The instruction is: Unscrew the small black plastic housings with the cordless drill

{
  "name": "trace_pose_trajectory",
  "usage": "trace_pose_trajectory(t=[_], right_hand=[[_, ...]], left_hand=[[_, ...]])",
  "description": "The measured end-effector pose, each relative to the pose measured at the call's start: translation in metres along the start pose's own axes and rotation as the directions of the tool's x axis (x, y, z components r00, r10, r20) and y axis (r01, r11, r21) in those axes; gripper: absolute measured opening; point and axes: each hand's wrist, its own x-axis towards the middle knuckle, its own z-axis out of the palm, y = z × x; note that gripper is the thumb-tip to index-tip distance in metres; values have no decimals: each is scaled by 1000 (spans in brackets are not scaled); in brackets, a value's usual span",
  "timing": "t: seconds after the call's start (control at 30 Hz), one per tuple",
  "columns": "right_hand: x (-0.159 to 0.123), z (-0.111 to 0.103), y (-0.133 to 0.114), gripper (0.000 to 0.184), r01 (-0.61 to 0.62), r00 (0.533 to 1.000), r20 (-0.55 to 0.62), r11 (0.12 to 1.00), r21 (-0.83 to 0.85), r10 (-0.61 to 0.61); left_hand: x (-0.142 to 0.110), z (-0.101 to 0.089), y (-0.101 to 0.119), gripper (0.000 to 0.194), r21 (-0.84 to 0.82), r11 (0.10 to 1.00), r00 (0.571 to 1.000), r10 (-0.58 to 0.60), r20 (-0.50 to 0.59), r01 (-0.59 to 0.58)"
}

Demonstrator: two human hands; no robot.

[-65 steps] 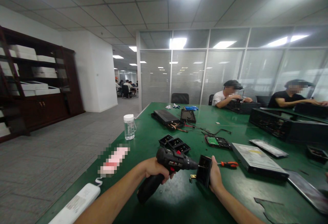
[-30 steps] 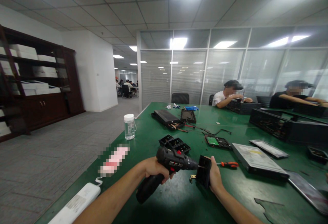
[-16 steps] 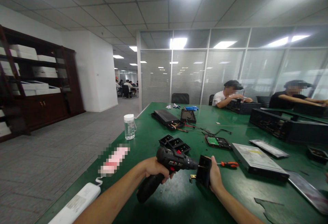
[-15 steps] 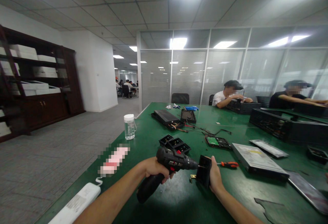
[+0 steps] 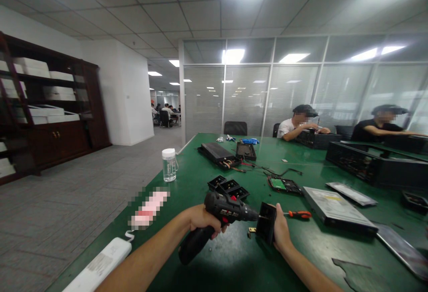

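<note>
My left hand (image 5: 207, 223) is closed around the grip of a black cordless drill (image 5: 224, 208) with red details. The drill points right, and its thin bit reaches to a small black plastic part (image 5: 265, 224) shaped like a shallow box. That part is held on edge by my right hand (image 5: 281, 228), whose fingers wrap its far side and are partly hidden. Just left of the part, a small brass-coloured piece (image 5: 252, 230) shows; I cannot tell whether it touches the part. Behind the drill sits a black tray with compartments (image 5: 229, 186) holding tiny pieces.
An orange-handled screwdriver (image 5: 300, 215) lies right of my right hand. Beyond are a green circuit board (image 5: 279, 183), an optical drive (image 5: 337, 209) and a black case (image 5: 217, 154). A water bottle (image 5: 169, 166) and white power strip (image 5: 100, 263) line the left edge. Two people work across the table (image 5: 187, 185).
</note>
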Motion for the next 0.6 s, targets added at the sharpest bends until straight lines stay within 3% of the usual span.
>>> trace_pose_trajectory(t=[0.6], right_hand=[[1, -1, 1, 49, -1, 1000, 5, 1000, -15, 1]], left_hand=[[1, -2, -5, 23, -53, 999, 1000, -11, 8, 12]])
